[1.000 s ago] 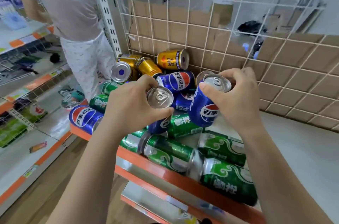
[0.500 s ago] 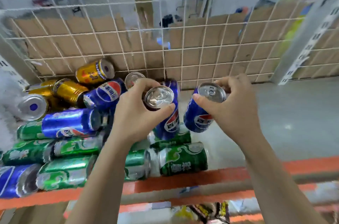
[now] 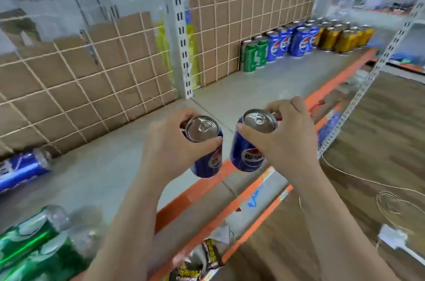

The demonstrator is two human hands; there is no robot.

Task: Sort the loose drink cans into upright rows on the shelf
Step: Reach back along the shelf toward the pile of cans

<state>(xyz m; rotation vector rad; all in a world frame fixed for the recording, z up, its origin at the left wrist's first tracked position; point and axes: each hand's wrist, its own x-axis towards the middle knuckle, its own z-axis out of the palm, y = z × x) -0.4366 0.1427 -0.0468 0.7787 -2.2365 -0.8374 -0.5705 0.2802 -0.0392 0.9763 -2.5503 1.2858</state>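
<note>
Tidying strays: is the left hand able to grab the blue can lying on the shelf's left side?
Probably not now: the left hand grips a second blue can, though only bare shelf separates it from the lying can.

Left hand (image 3: 170, 146) gripping left can (image 3: 202, 129), right hand (image 3: 286, 142) gripping right can (image 3: 247, 156)

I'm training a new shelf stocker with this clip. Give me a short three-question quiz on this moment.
1. True or false: the left hand and right hand hold green cans.
2. Left to right, the upright rows on the shelf run: A gold, blue, green; B green, blue, gold; C blue, green, gold.
3. Fill in: the loose blue can at the far left rests on its ____.
Key: 1 false: left blue can, right blue can; 2 B; 3 side.
</note>
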